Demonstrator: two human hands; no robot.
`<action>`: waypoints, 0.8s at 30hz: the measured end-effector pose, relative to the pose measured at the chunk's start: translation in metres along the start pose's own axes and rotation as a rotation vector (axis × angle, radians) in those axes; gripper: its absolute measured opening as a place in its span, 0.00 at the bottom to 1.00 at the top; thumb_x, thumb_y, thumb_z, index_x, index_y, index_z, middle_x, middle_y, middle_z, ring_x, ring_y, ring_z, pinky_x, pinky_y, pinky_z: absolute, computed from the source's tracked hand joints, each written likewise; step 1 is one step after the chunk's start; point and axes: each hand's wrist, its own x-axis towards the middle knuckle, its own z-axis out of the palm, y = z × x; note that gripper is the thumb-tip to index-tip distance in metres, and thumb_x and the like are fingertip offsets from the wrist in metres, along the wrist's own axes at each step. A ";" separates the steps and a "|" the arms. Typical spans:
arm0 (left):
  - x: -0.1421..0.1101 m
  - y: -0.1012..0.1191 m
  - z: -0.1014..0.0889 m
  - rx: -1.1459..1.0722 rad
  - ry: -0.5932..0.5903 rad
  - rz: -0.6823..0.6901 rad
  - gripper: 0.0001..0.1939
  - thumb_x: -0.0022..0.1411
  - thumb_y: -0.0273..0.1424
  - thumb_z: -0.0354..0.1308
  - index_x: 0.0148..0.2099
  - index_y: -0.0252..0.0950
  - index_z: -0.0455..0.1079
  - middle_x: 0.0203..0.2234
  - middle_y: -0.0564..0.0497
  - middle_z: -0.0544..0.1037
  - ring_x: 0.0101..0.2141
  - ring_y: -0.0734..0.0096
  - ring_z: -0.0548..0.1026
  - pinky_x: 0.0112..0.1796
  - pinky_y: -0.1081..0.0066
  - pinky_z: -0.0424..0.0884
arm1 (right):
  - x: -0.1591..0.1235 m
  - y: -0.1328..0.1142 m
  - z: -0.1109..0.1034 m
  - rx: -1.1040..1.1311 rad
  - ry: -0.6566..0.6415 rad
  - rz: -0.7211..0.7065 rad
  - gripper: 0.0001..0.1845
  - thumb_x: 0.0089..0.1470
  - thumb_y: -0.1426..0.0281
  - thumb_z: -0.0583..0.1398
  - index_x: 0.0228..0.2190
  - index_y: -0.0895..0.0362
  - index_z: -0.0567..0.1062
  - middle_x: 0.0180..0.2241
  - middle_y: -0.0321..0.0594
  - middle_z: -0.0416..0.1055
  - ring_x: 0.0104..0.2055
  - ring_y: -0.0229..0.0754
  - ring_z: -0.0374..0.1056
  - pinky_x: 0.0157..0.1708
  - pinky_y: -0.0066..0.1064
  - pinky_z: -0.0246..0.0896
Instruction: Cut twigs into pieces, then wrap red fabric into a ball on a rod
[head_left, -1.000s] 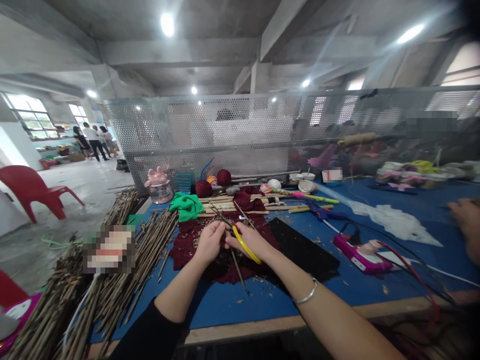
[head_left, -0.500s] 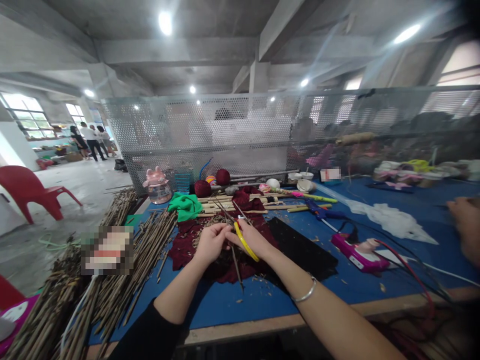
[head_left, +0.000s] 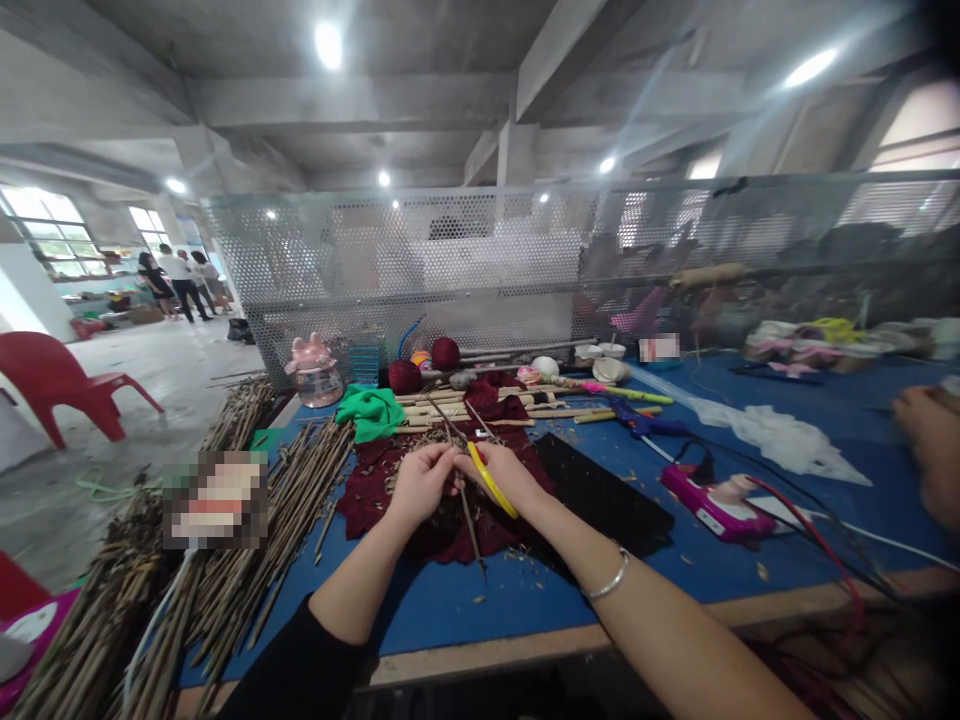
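My left hand (head_left: 424, 482) is closed, thumb and fingers pinching a thin brown twig (head_left: 472, 530) that slants across between both hands. Up against it, my right hand (head_left: 510, 475) is wrapped round scissors; their yellow handle (head_left: 491, 482) loops over the back of the hand, and the blades are mostly hidden. Under both hands a dark red cloth (head_left: 367, 500) lies on the blue tabletop (head_left: 427, 610), strewn with bark shavings and chips. A black cloth (head_left: 607, 490) lies to the right of it.
Long stick bundles (head_left: 262, 530) cover the left side. A green cloth (head_left: 371, 412), a pink-lidded jar (head_left: 315, 372) and red yarn balls (head_left: 445, 352) stand behind. At right are a blue glue gun (head_left: 637, 420), a magenta power strip (head_left: 712, 505), cables, and another person's hand (head_left: 926, 435).
My right hand and the yellow scissor handle have shifted slightly and tilted a little. The twig's lower end stays almost in place. My left hand keeps its pinch.
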 end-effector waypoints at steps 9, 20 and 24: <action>0.000 0.001 0.001 -0.072 0.030 -0.023 0.18 0.49 0.42 0.59 0.35 0.31 0.72 0.18 0.55 0.68 0.19 0.79 0.66 0.19 0.77 0.69 | -0.007 -0.010 -0.004 -0.074 -0.075 -0.012 0.21 0.49 0.51 0.56 0.31 0.56 0.62 0.28 0.39 0.66 0.27 0.37 0.59 0.26 0.26 0.50; -0.002 0.002 0.001 -0.042 0.036 0.018 0.18 0.50 0.42 0.58 0.34 0.31 0.72 0.21 0.53 0.71 0.19 0.79 0.66 0.19 0.77 0.69 | -0.005 -0.007 0.006 -0.055 0.043 -0.085 0.20 0.51 0.51 0.54 0.26 0.57 0.62 0.23 0.35 0.63 0.23 0.34 0.55 0.24 0.25 0.47; 0.000 0.001 0.000 -0.008 0.043 0.032 0.17 0.51 0.42 0.57 0.33 0.31 0.71 0.21 0.53 0.71 0.18 0.79 0.66 0.19 0.77 0.69 | -0.005 -0.008 0.005 -0.037 0.042 -0.064 0.22 0.50 0.50 0.54 0.25 0.58 0.65 0.22 0.36 0.65 0.23 0.36 0.57 0.23 0.25 0.47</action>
